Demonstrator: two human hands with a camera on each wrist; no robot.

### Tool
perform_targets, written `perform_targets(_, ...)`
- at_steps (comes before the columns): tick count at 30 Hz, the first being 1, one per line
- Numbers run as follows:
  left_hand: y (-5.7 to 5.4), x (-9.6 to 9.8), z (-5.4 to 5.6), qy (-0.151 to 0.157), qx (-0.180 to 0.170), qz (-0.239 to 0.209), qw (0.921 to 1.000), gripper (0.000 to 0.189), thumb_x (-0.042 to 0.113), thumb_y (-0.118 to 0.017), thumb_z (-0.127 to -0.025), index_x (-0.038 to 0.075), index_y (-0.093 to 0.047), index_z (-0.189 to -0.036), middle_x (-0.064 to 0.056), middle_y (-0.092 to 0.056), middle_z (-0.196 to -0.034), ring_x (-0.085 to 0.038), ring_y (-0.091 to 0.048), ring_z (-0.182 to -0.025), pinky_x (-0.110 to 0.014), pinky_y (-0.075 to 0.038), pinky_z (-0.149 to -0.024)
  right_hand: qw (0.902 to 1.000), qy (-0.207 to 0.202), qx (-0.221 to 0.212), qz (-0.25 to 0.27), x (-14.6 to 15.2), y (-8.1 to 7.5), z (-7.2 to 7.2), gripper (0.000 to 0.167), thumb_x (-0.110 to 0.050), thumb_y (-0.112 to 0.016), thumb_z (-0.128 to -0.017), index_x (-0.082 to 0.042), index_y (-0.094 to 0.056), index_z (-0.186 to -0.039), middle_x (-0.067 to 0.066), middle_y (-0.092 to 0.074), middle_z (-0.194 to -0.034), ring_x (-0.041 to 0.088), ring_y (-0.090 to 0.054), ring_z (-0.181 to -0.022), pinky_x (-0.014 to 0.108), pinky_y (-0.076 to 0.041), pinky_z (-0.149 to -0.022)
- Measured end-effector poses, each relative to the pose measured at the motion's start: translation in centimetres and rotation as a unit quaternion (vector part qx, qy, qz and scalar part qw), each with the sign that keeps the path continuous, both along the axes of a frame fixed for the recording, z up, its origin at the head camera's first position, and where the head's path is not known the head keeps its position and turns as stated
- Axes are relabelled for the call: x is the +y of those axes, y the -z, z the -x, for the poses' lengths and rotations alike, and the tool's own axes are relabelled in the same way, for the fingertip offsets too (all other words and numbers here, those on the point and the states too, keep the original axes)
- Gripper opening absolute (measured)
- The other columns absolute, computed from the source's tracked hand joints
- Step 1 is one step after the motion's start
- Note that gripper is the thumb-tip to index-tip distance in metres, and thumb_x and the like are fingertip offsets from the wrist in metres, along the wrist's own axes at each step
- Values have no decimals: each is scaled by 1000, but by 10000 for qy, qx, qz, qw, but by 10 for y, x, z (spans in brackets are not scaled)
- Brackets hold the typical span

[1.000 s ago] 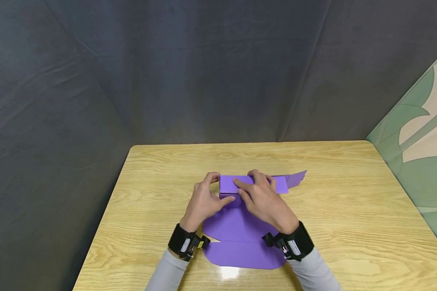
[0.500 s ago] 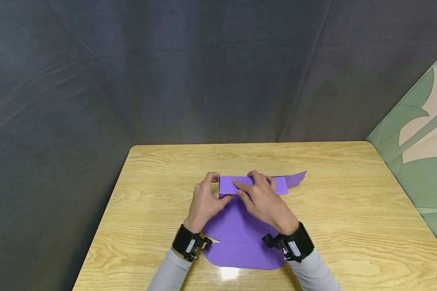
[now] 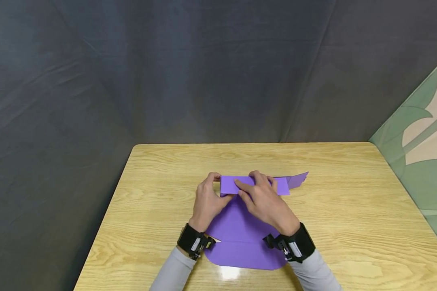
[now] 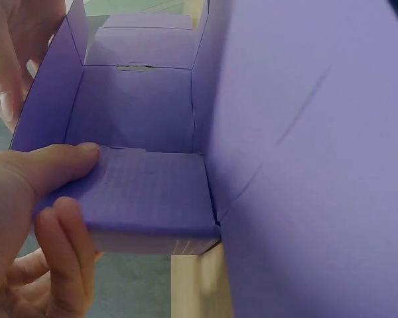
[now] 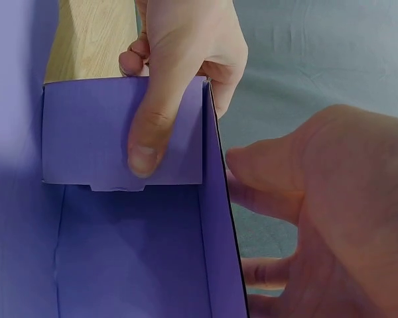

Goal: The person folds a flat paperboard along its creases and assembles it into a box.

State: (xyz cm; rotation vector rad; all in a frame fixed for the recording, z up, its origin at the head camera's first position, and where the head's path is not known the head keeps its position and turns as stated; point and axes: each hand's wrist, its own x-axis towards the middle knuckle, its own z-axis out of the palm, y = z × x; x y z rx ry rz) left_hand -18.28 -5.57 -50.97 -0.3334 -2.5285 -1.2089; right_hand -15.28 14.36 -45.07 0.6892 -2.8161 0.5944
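A partly folded purple cardboard box [image 3: 227,186] lies on its side, with one long wall facing up and the lid panel [image 3: 240,228] spread toward me. At its left end my left hand [image 3: 205,206] grips the folded end wall [image 5: 86,132]. The thumb [image 5: 146,149] presses its inner face in the right wrist view, while the other fingers go round the outside. My right hand [image 3: 271,206] rests on the upturned long wall, fingertips touching its outer face. In the left wrist view, the far end flap [image 4: 146,43] stands unfolded.
On the right, an angled side flap [image 3: 297,180] sticks out from the box. The wooden table [image 3: 349,210] extends to both sides. Dark cloth [image 3: 218,72] hangs behind it, and a green patterned panel [image 3: 422,178] stands at the right.
The left end wall has tucked further in under the upturned wall, so less of it shows. My left hand has shifted slightly right with it; my right hand has stayed put.
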Motion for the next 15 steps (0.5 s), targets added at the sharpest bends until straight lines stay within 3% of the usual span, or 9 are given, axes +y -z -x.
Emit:
perform_targets(3, 2, 1, -1, -212, -21, 220, 9995, 61, 34, -99, -74, 8, -67, -120, -10, -78, -112, -28, -77, -102, -43, -64, -83, 10000, 7, 10, -27, 0, 1, 0, 35, -20, -68, -105, -13, -73, -139, 27, -57, -135, 44, -54, -131, 75, -34, -108)
perform_targets(8, 2, -1, -3, -463, -37, 750, 9961, 62, 45, -95, -76, 9, -74, -122, -9, -80, -99, -19, -72, -72, -35, -59, -60, 9999, 2, 63, -117, -1, 3, 0, 36, -21, -68, -105, -13, -73, -139, 27, -58, -135, 46, -55, -128, 75, -35, -107)
perform_targets(10, 2, -2, -3, -404, -26, 749, 9964, 62, 43, -95, -77, 6, -74, -122, -11, -80, -96, -18, -71, -69, -34, -59, -60, 9999, -7, 89, -140, -2, 3, 0, 35, -22, -68, -105, -13, -73, -139, 27, -58, -134, 47, -56, -127, 75, -36, -106)
perform_targets(15, 3, -3, -1, -309, 118, 633, 9974, 59, 35, -97, -76, 3, -74, -120, -16, -81, -101, -26, -78, -83, -38, -65, -68, 9998, -43, 118, -122, -3, 3, 1, 35, -22, -70, -104, -15, -74, -138, 26, -58, -134, 43, -55, -130, 75, -35, -108)
